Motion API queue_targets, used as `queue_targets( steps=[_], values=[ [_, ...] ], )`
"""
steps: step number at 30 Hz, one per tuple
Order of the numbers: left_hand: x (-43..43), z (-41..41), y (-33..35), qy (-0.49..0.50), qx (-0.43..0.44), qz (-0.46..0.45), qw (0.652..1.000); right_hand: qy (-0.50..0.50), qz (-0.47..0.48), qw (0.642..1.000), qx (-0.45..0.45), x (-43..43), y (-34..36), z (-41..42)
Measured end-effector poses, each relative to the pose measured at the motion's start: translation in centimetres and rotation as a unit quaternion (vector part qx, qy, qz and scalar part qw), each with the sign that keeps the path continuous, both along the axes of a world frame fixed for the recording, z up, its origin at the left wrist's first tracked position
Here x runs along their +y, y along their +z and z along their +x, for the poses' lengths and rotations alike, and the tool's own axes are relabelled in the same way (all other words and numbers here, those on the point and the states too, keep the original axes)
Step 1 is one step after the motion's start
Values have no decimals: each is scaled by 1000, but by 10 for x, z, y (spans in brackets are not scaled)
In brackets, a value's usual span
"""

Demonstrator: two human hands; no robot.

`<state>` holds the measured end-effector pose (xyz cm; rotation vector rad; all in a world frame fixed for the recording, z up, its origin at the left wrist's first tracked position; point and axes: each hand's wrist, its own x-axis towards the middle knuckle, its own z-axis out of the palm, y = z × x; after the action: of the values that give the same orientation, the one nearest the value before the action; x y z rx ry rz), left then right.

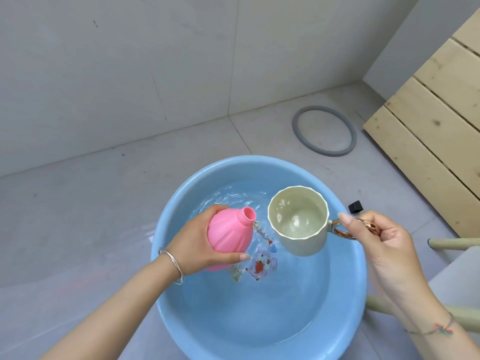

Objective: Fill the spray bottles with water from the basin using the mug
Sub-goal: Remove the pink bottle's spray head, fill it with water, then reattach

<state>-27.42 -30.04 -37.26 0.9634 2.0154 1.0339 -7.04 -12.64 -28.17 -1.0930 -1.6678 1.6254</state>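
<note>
My left hand (197,242) grips a pink spray bottle (228,235) with no cap, held over the blue basin (348,307) with its open neck tilted up and to the right. My right hand (384,242) pinches the copper handle of a cream mug (298,219) with water in it, held just right of the bottle's neck and apart from it. The basin holds rippling water. A clear charm with a cartoon print hangs from the bottle's neck, above or in the water.
A grey rubber ring (324,131) lies on the tiled floor beyond the basin. A slatted wooden panel (436,126) stands at the right. A small black cap (355,207) sits on the floor by the basin. Pale furniture legs (454,242) are at the lower right.
</note>
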Motion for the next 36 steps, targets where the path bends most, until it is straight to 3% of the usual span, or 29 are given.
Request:
queue_targets(
  steps=[6,12,36],
  values=[
    [2,1,-3,-24,31,-10,999,4,25,1000,-2,-4,5,-1],
    [2,3,-4,-38,45,-20,998,14,81,994,-75,-4,7,0],
    [-2,3,-12,-45,61,-74,994,10,198,975,-104,-7,24,-9]
  ],
)
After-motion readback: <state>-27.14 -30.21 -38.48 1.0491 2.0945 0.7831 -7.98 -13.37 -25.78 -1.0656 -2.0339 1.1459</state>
